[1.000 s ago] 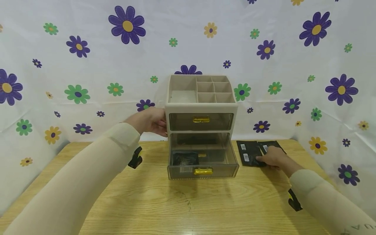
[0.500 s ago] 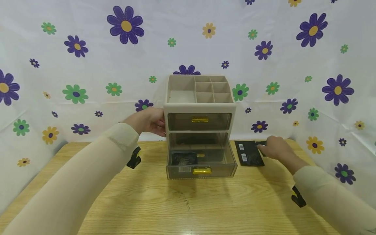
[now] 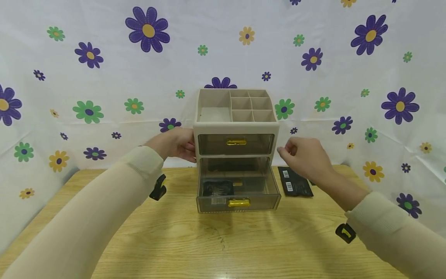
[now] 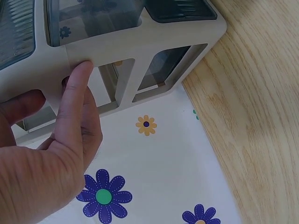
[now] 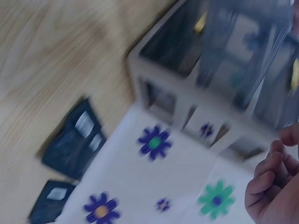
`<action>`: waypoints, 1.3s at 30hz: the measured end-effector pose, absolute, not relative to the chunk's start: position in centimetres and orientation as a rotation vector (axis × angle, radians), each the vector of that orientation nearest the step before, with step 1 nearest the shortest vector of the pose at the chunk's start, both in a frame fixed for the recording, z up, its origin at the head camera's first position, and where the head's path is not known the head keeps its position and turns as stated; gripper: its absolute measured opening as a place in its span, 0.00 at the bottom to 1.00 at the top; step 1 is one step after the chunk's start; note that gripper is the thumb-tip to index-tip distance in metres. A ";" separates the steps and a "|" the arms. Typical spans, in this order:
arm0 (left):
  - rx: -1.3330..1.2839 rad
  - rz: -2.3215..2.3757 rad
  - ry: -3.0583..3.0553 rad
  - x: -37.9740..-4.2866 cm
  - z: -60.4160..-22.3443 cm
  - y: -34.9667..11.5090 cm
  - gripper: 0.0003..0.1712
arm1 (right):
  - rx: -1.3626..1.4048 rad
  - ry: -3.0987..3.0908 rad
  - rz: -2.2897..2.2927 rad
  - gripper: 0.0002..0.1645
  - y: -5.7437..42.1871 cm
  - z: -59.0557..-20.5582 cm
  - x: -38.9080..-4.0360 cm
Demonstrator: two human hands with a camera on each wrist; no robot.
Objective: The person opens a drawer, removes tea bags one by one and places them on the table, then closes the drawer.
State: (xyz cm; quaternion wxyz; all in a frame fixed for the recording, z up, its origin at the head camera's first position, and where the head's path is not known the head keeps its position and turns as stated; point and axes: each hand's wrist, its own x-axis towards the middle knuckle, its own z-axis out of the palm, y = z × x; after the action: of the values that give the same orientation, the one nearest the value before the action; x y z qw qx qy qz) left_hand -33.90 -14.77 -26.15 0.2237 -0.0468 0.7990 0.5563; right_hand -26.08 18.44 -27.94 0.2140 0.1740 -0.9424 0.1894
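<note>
In the head view a cream drawer organizer [image 3: 237, 126] stands in the middle, its upper drawer [image 3: 212, 145] closed and its smoky lower drawer [image 3: 209, 204] pulled out. A black packet [image 3: 217, 188] lies inside that drawer at the left. My left hand [image 3: 177, 143] grips the organizer's left side, thumb and fingers round the side frame [image 4: 124, 84] in the left wrist view. My right hand [image 3: 306, 157], fingers loosely curled and nothing seen in them, is raised beside the organizer's right side. Beneath it lies a black packet [image 3: 295, 184] with white labels; another black packet [image 5: 52, 200] shows in the right wrist view.
A wooden table [image 3: 167, 240] carries everything. Behind it hangs a white cloth [image 3: 223, 23] with flower prints. On top the organizer has one large compartment [image 3: 216, 113] and several small ones. The open drawer juts toward the front, with a gold handle [image 3: 239, 203].
My right hand has left the black packets, lifting and moving leftward toward the organizer. The left hand stays on the organizer's side, and the lower drawer remains pulled out.
</note>
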 end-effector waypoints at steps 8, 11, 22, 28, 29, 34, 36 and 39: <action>-0.134 1.540 2.203 -34.1 -26.3 -14.8 0.22 | 0.837 -2.663 0.537 0.09 14.1 -27.8 -23.7; -0.130 1.536 2.205 -34.1 -26.3 -14.9 0.21 | 0.888 -2.784 0.565 0.04 12.6 -27.9 -23.3; -0.148 1.553 2.184 -34.1 -26.7 -15.1 0.22 | 0.868 -3.144 0.417 0.22 8.3 -29.7 -25.5; -0.138 1.524 2.206 -34.2 -26.6 -14.8 0.22 | 0.941 -3.187 0.335 0.36 6.9 -30.5 -26.3; -0.136 1.515 2.211 -34.3 -26.6 -14.8 0.22 | 0.942 -3.192 0.331 0.34 6.8 -30.5 -26.4; -0.143 1.515 2.209 -34.2 -26.6 -14.8 0.22 | 0.965 -3.174 0.415 0.27 6.5 -30.7 -26.6; -0.147 1.519 2.213 -34.3 -26.6 -14.8 0.22 | 0.984 -3.140 0.492 0.27 6.5 -30.8 -26.7; -0.156 1.516 2.217 -34.2 -26.6 -14.8 0.22 | 1.027 -3.085 0.622 0.29 6.8 -31.0 -26.8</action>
State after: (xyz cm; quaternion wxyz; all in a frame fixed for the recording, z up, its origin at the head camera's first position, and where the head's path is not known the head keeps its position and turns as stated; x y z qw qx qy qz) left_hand -34.25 -14.81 -26.56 0.2237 -0.0565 0.8032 0.5492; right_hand -26.78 6.81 -30.95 -0.0845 0.3091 -0.9286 0.1871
